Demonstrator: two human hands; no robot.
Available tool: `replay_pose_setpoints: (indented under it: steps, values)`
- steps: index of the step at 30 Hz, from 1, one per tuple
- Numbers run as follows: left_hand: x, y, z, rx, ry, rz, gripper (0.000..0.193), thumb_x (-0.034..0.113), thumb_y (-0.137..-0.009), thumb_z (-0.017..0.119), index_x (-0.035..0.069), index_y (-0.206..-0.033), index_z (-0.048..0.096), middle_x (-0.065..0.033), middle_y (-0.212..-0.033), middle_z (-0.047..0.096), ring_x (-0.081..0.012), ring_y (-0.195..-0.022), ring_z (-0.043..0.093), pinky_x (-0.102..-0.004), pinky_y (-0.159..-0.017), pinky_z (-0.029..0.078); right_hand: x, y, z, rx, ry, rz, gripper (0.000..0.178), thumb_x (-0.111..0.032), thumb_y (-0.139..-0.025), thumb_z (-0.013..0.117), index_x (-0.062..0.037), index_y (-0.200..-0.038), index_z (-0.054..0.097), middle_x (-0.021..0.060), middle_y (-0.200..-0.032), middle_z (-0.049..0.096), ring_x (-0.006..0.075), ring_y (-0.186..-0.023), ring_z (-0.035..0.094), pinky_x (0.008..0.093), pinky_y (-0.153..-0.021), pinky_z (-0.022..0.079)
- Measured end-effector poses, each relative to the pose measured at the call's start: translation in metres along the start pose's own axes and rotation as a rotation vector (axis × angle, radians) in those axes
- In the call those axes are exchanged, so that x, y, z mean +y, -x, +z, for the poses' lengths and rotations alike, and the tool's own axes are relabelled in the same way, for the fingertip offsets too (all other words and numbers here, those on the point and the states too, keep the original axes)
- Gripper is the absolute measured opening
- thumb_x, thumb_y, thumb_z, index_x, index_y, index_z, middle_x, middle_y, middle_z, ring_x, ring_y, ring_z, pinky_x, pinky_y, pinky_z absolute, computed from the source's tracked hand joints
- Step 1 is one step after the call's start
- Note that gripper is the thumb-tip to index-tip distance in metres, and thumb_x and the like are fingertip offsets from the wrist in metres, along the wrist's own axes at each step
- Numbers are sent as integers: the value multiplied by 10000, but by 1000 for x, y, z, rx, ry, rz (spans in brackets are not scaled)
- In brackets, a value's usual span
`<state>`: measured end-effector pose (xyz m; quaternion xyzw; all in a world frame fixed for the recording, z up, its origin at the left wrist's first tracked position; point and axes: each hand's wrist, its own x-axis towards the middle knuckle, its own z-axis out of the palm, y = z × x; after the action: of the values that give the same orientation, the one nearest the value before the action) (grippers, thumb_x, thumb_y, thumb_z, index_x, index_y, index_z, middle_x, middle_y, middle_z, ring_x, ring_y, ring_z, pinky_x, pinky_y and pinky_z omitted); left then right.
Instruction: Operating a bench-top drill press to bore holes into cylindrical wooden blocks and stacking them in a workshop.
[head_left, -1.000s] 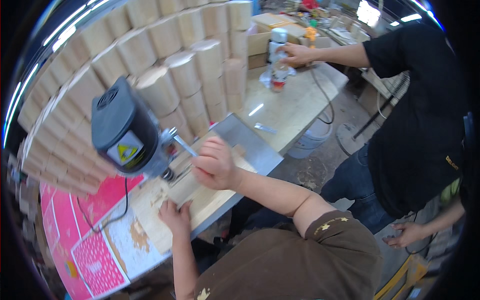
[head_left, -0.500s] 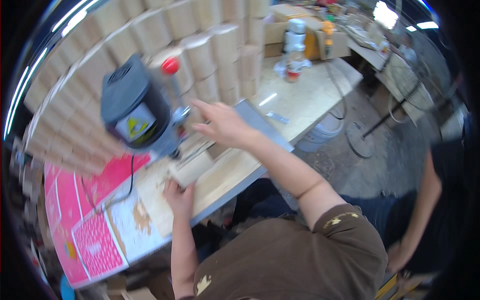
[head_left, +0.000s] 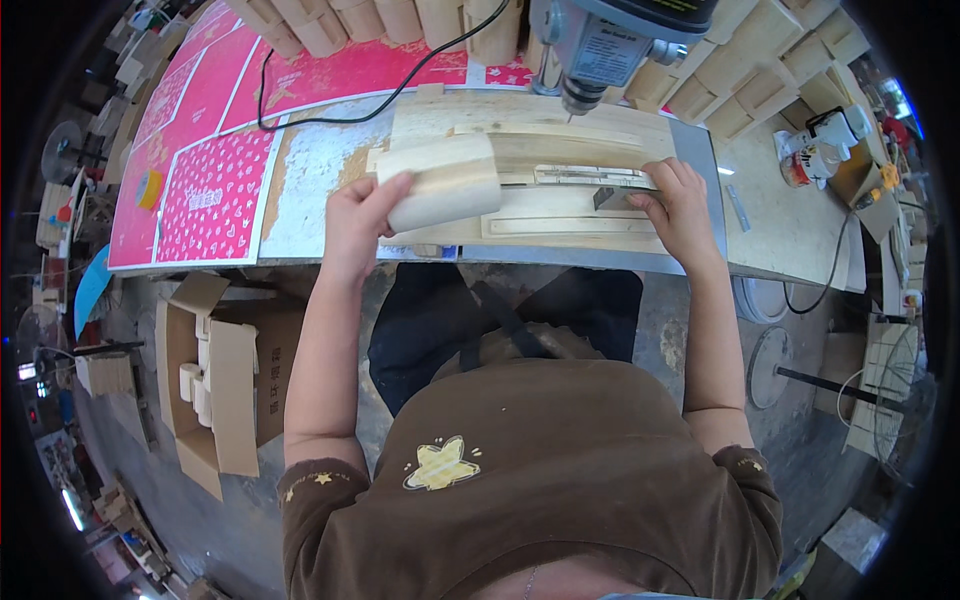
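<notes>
My left hand (head_left: 362, 222) grips a pale, rounded wooden block (head_left: 440, 182) at its left end, fingers wrapped behind it and thumb on its front. The block is held over the wooden work board (head_left: 565, 240). My right hand (head_left: 685, 210) pinches a metal caliper (head_left: 590, 176) by its jaw end. Its thin rod points left and reaches the block's right end; whether it enters the wood I cannot tell. Above and beyond them is the drill press (head_left: 610, 45), its chuck (head_left: 580, 95) and thin bit pointing down at the board.
Stacked wooden blocks (head_left: 740, 70) stand behind the drill. A black cable (head_left: 375, 110) loops across the pink printed sheet (head_left: 215, 195), where a yellow tape roll (head_left: 150, 188) lies. An open cardboard box (head_left: 235, 390) is on the floor at left; a plastic bottle (head_left: 800, 168) stands at right.
My view has swung round and levelled. The block has come away from beneath the drill in my left hand. My right hand has left the drill's side and now holds the caliper.
</notes>
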<state>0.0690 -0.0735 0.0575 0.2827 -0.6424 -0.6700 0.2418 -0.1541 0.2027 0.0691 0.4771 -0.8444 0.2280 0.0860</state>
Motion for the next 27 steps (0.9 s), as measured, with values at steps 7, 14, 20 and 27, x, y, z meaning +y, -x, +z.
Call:
replay_pose_setpoints:
  steps: [7,14,20,27]
  values:
    - [6,-11,34,-17,88,-308,363,329,-731,726,12,-644,571,-10,-516,498,-61,-395,392,-212,-394,298,-7,2,-1,26,-40,-12,280,-173,-702,684,-58,-926,561,74,-882,549,282,-885,508,388,-753,386]
    - [17,-19,35,-96,-27,-364,379,335,-729,726,-7,-691,567,-1,-512,488,-52,-391,384,-206,-386,284,3,-6,-9,-13,-115,-13,239,-129,-708,675,-60,-905,558,84,-864,548,284,-867,507,387,-736,408]
    - [5,-19,59,-159,42,-373,407,366,-734,727,-6,-696,568,-3,-537,492,-56,-416,394,-198,-401,304,-10,-4,2,30,-56,-45,239,-116,-699,674,-52,-900,560,96,-869,549,288,-859,508,379,-750,414]
    - [-27,-16,85,-213,82,-79,415,352,-702,762,5,-856,595,-50,-768,568,-100,-647,508,-212,-572,405,-1,-8,16,175,-134,-35,346,-95,-655,704,-41,-972,577,104,-904,568,303,-870,512,386,-768,415]
